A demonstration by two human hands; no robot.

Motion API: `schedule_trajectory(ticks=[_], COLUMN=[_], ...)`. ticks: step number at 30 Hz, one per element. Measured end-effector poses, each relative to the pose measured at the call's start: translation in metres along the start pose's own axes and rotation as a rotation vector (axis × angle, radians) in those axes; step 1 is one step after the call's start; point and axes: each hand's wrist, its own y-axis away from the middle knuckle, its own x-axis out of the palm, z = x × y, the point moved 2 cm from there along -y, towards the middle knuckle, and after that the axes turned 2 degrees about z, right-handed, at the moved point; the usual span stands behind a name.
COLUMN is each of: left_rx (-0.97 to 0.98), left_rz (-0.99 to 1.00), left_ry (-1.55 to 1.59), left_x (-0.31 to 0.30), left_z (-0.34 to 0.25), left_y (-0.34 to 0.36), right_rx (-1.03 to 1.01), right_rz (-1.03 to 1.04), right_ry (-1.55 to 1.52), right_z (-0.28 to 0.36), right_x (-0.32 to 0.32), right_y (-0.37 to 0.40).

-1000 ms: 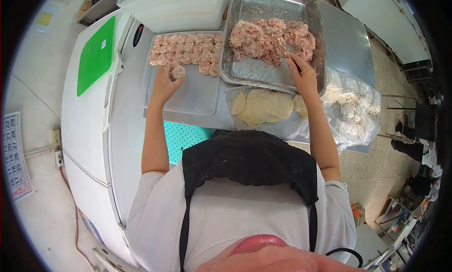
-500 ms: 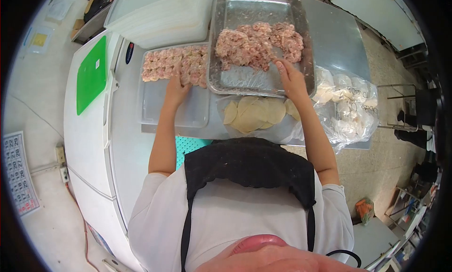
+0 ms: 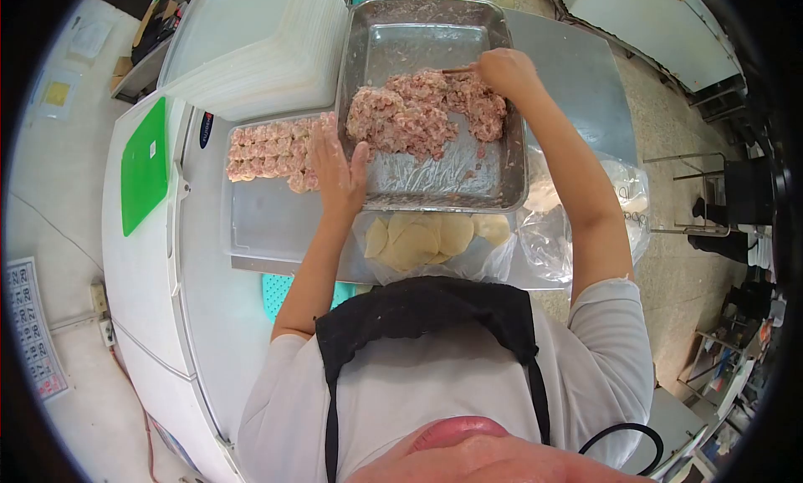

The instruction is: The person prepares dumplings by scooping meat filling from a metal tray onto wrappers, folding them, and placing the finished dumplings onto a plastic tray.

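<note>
My right hand (image 3: 506,71) is closed around a thin brown stick-like utensil (image 3: 457,70), whose tip meets the minced meat (image 3: 410,115). That pink meat lies heaped in a deep metal pan (image 3: 427,200). At the pan's left side is my left hand (image 3: 341,172), fingers stretched out and pointing away from me, palm hidden. It covers the right end of several rows of small meat-filled dumplings (image 3: 272,153) on a translucent plastic tray (image 3: 272,228). Round, pale yellow dough wrappers (image 3: 427,236) lie on plastic just in front of the pan.
Stacked translucent trays (image 3: 259,56) stand behind the dumplings. Plastic bags with pale contents (image 3: 548,224) lie under my right forearm. A white chest freezer (image 3: 150,274) with a green board (image 3: 145,169) is on the left. A turquoise stool (image 3: 280,292) shows below the table.
My right hand has moved up from the pan's lower right to its far right side, and the utensil now shows. My left hand has moved right and down, with its fingers straighter.
</note>
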Motion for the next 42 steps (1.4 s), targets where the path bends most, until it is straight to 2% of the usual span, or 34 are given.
schedule_trajectory(ticks=[2, 4, 7, 10, 13, 17, 19, 20, 22, 26, 28, 30, 32, 33, 35, 37, 38, 40, 42], left_rx=[0.033, 0.06, 0.041, 0.078, 0.06, 0.028, -0.181, -0.182, -0.013, 0.022, 0.078, 0.096, 0.125, 0.108, 0.091, 0.074, 0.078, -0.016, -0.038], left_rz=[-0.006, -0.045, -0.107, -0.148, -0.124, -0.043, 0.048, 0.043, -0.047, -0.087, -0.098, -0.123, -0.136, -0.136, -0.13, -0.174, -0.168, -0.084, -0.087], left_ry=[0.104, 0.157, 0.277, 0.324, 0.392, 0.349, 0.563, 0.566, 0.535, 0.552, 0.548, 0.505, 0.465, 0.469, 0.475, 0.56, 0.569, 0.596, 0.599], left_x=[-0.002, -0.002, -0.002, 0.001, 0.003, -0.004, -0.007, -0.003, 0.008, 0.0, 0.0, -0.002, 0.0, 0.003, 0.004, -0.003, -0.004, -0.004, -0.006], left_z=[0.004, 0.006, 0.006, 0.011, 0.012, 0.006, -0.002, 0.002, 0.012, 0.007, 0.011, 0.009, 0.009, 0.012, 0.01, 0.002, 0.0, 0.001, -0.002], left_y=[0.001, 0.003, 0.005, 0.005, 0.005, 0.0, -0.005, -0.004, -0.002, 0.004, 0.006, 0.006, 0.007, 0.009, 0.008, 0.005, 0.006, 0.009, 0.009], right_rx=[0.026, -0.09, -0.181, -0.087, -0.134, -0.227, -0.287, -0.29, -0.348, -0.24, -0.228, -0.351, -0.42, -0.463, -0.502, -0.602, -0.591, -0.664, -0.596], right_rz=[0.089, 0.105, 0.115, 0.136, 0.198, 0.289, 0.3, 0.3, 0.331, 0.257, 0.219, 0.115, 0.167, 0.129, 0.095, 0.233, 0.237, 0.239, 0.264], right_ry=[0.02, -0.074, 0.008, -0.132, -0.214, -0.157, -0.117, -0.112, 0.141, 0.219, 0.247, 0.236, 0.187, 0.167, 0.144, 0.108, 0.111, 0.15, 0.082], right_z=[0.015, 0.036, 0.058, 0.075, 0.085, 0.099, 0.102, 0.098, 0.086, 0.071, 0.074, 0.088, 0.111, 0.128, 0.142, 0.15, 0.15, 0.147, 0.132], right_x=[0.005, 0.008, 0.02, 0.021, 0.022, 0.03, 0.005, -0.014, -0.066, -0.114, -0.105, -0.074, -0.034, -0.016, -0.011, -0.027, -0.03, -0.036, -0.039], right_y=[-0.009, -0.006, 0.006, 0.036, 0.076, 0.119, 0.121, 0.114, 0.092, 0.043, 0.012, -0.018, -0.04, -0.04, -0.032, -0.008, 0.006, 0.035, 0.06])
